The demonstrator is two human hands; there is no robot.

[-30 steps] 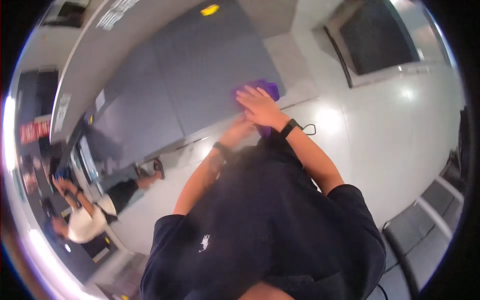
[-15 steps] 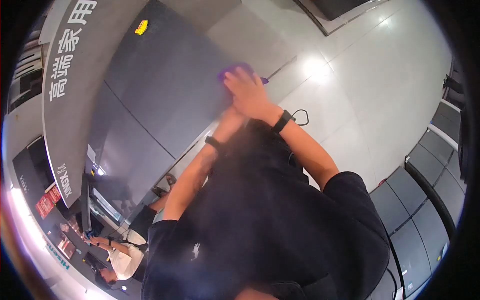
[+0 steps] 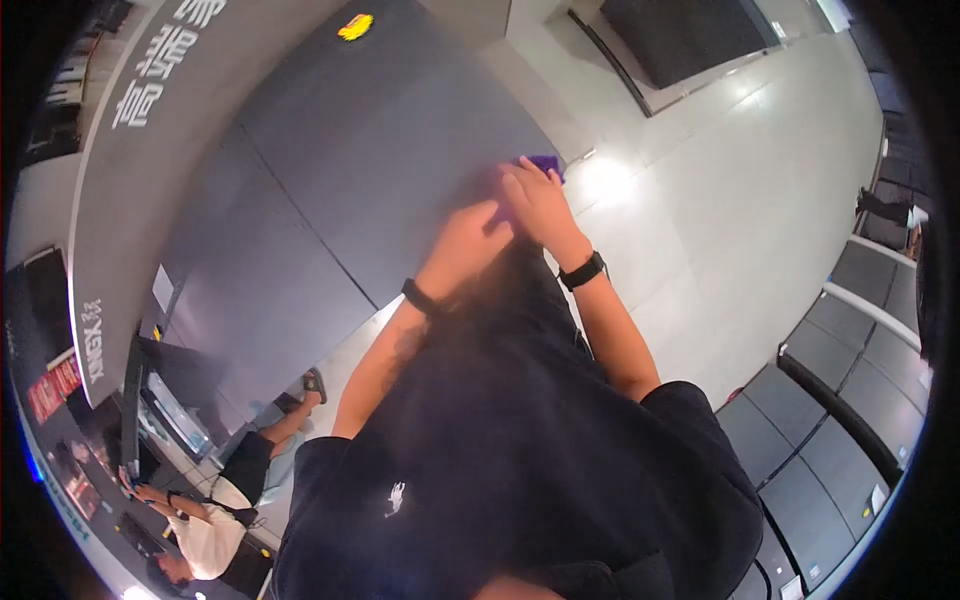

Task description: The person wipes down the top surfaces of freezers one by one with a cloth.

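Observation:
A purple cloth (image 3: 543, 164) is bunched between my two hands, in front of my body near the corner of the dark grey panel (image 3: 350, 160). My right hand (image 3: 541, 205) lies over the cloth with its fingers bent onto it. Just to the left, my left hand (image 3: 468, 245) has its fingers at the cloth's lower left part, somewhat blurred. Each wrist wears a black band. Part of the cloth is hidden under the fingers.
A yellow sticker (image 3: 355, 27) is on the grey panel. A sign board (image 3: 125, 190) with white characters runs along the left. Another person (image 3: 212, 535) is at the lower left. Dark grey panels (image 3: 825, 410) stand at the right, beyond the pale tiled floor (image 3: 690, 240).
The view has turned and shifted. My left hand has moved apart from my right hand, which earlier overlapped it. The purple cloth shows more between them.

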